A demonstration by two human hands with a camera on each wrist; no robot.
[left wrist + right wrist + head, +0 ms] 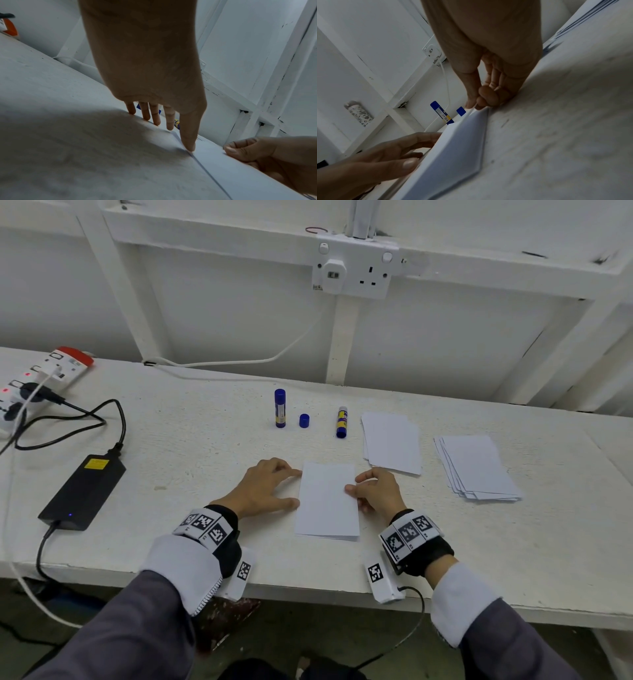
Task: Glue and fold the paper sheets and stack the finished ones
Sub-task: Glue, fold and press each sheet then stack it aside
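Black power adapter at table left; power strip behind it; wall socket; possibly a bottle.

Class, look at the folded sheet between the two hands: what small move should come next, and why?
Probably lift the folded sheet to a stack on the right. It already lies doubled on the table; the right hand pinches its right edge, and the left hand rests flat against the other edge.

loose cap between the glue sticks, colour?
Blue; the loose cap shows best in the head view.
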